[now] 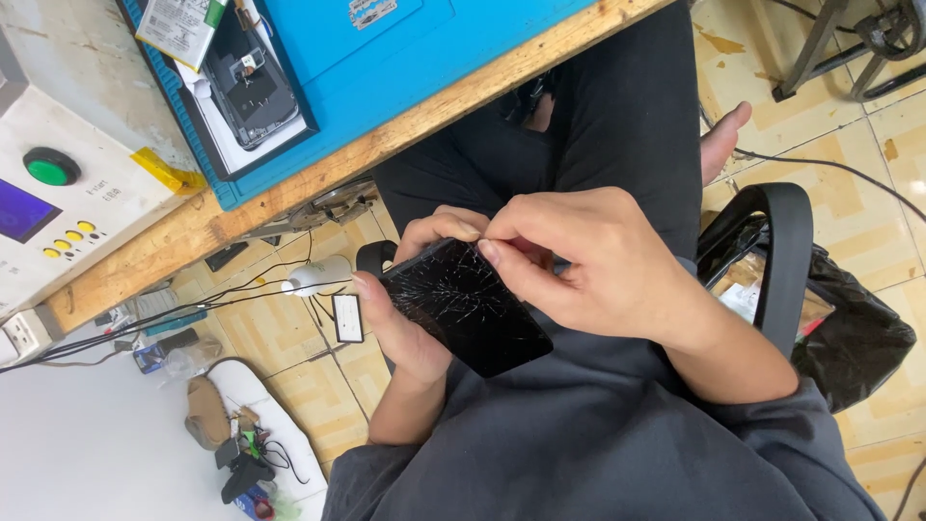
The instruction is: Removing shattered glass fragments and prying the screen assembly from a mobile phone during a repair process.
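Left hand (405, 323) cradles a black phone with a cracked screen (466, 306) from below, thumb along the near left edge, fingers wrapped under and over the far corner. Right hand (588, 260) is pinched closed at the phone's upper right edge, thumb and forefinger pressed together on the rim; whether a small tool or a sliver sits in that pinch cannot be told. Phone is held over the lap, just below the wooden bench edge (318, 174), glass side up.

Orientation: long axis runs diagonally, from upper left near the left fingertips to lower right toward the body. The upper end points at the bench, the lower corner hangs free past the palm.

Risk, as judged: cracks radiate across the upper half of the glass, so pressure or prying at the rim could break off shards and cut the bare fingertips. The grip is one-handed and the lower end unsupported; a slip could drop the phone to the tiled floor (289, 338).

Around: blue work mat (434, 48) on the bench with an opened phone (253, 87); white control box with a green button (50, 166) at left; black chair armrest (786, 251) at right
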